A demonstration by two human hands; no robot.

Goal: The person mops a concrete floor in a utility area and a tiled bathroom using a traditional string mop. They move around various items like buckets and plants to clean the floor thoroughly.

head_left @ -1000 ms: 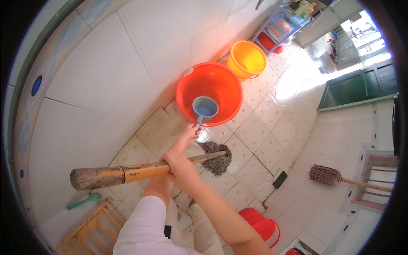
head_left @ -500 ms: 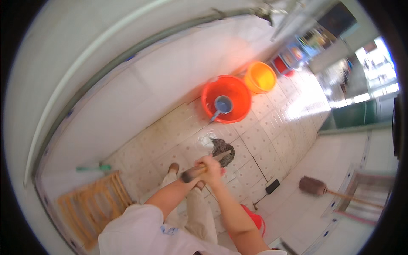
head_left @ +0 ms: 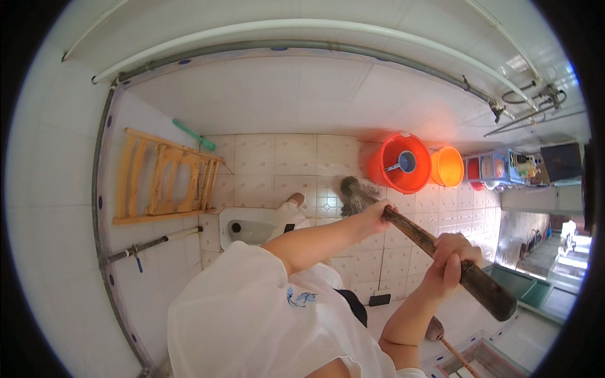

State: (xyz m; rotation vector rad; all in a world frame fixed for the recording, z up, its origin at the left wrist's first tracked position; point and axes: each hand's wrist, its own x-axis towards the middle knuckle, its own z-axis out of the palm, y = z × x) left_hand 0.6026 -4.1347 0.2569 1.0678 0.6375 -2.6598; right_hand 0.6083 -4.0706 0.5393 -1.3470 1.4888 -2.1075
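Note:
I hold a mop by its thick wooden handle, which slants from the floor up towards the lower right. My left hand is wrapped round the lower part of the handle. Higher up, close to its thick end, my right hand grips it in a fist. The grey stringy mop head lies on the tiled floor, partly behind the handle and my left hand. Just beyond it stands a large orange-red bucket with a blue-grey dipper inside.
An orange-yellow bucket is beside the red one, against the wall. Left of me are a squat toilet, a folded wooden chair and a green brush. A blue rack with items stands farther right.
My view has turned, and the buckets now appear farther right. My hands have moved apart along the mop handle, and its upper end now points to the lower right.

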